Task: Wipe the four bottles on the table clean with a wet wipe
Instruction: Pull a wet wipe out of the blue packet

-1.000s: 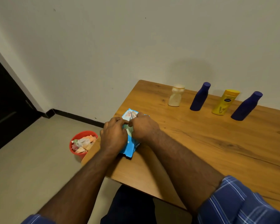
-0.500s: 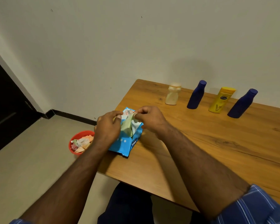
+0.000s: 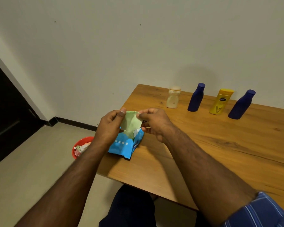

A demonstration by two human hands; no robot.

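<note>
Your left hand and right hand each pinched an edge of the wipe, its lower end in the pack at the bench corner. The four bottles stood untouched along the far edge, well apart from you; all the wiping was left.

My arms and clothes, seen from above

My forearms are bare; my right sleeve is blue with thin pale stripes crossing in a check and sits pushed up near the elbow. Dark navy trousers cover my lap.
</note>
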